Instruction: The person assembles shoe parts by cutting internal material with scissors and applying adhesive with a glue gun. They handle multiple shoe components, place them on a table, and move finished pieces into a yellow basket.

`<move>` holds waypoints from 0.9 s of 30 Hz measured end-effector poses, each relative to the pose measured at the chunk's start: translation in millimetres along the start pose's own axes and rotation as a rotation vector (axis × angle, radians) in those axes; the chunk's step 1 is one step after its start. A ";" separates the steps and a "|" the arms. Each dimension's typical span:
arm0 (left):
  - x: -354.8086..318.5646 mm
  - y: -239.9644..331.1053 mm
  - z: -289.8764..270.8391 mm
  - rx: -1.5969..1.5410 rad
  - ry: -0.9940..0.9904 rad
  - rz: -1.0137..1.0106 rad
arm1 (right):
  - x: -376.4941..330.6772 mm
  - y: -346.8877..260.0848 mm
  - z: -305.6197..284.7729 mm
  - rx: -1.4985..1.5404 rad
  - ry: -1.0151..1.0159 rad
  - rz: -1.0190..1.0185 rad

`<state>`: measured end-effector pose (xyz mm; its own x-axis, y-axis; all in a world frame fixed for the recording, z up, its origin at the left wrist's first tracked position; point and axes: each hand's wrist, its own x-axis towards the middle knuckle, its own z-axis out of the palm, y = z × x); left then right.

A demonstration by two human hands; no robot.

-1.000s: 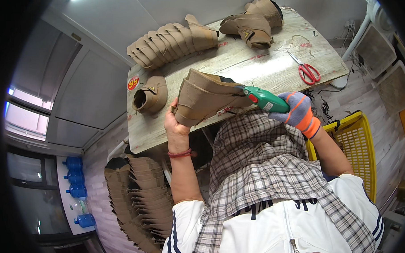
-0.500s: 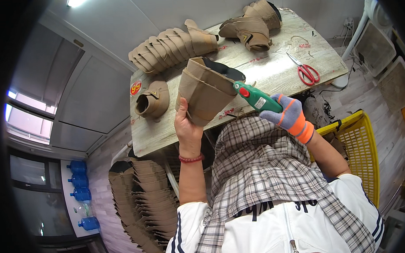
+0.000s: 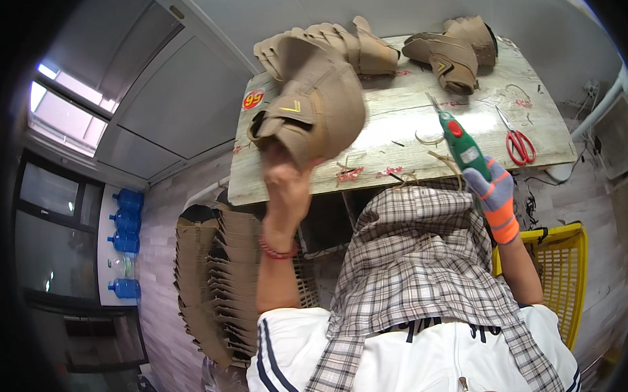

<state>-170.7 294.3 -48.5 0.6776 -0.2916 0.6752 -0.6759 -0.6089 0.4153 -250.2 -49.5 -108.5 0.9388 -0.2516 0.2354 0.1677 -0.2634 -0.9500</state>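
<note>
My bare left hand (image 3: 286, 193), with a red bead bracelet at the wrist, grips a tan shoe upper (image 3: 328, 112) by its lower edge, over the left part of the table. A yellow angled mark shows on the upper, which is blurred by motion. My right hand (image 3: 495, 193) wears a grey and orange glove. Its fingers are wrapped round a green handheld power tool (image 3: 462, 149) with a red button. The tool's narrow tip points away from me, apart from the upper. Red-handled scissors (image 3: 520, 144) lie to the right of the tool.
On the wooden table (image 3: 388, 135) lie thin trimmed strips (image 3: 429, 138). A row of nested uppers (image 3: 336, 40) and another group (image 3: 454, 56) lie at its back. Below left stand stacked uppers (image 3: 237, 268); at right is a yellow basket (image 3: 575, 256). Blue water bottles (image 3: 127, 240) line the far left.
My left hand has lifted the upper leftward and turned it, so its yellow mark shows. The tool in my right hand has moved right, off the upper, and now points away from me.
</note>
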 end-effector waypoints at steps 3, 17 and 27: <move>12.3 -38.8 -61.9 0.567 -0.144 -0.244 | -2.1 11.4 -7.5 0.077 0.011 0.066; 65.2 -112.3 -80.5 -0.079 -0.028 -0.739 | 1.0 11.3 -10.9 0.014 0.005 0.079; 15.1 -11.7 64.9 -1.471 0.264 -0.382 | 1.1 -25.0 22.3 -0.059 -0.114 0.074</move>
<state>-133.7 249.1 -82.8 0.9094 -0.0613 0.4114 -0.2668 0.6729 0.6900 -246.7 -22.4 -89.0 0.9766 -0.1655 0.1375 0.0822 -0.3035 -0.9493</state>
